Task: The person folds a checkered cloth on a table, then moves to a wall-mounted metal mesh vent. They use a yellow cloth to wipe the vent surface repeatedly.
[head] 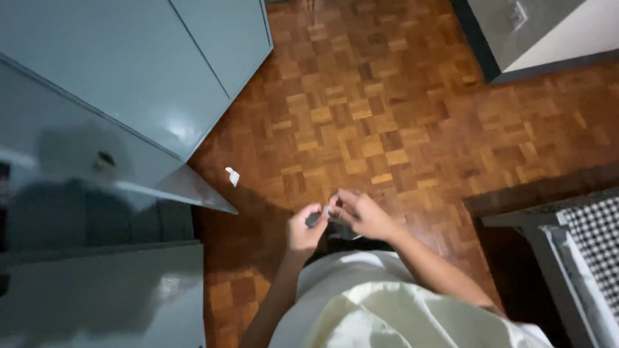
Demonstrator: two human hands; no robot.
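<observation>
A white paper scrap lies near the grey cabinet; the left hand and right hand pinch one small dark object together.

Two hands are in view at lower centre of the frame, the left hand and the right hand, and between their fingertips sits one small object, possibly a scrap of paper or foil, too blurred to identify. One white scrap lies on the parquet floor left of centre. One grey metal cabinet occupies the upper left with one open door, and one checked cloth shows at the right edge.
</observation>
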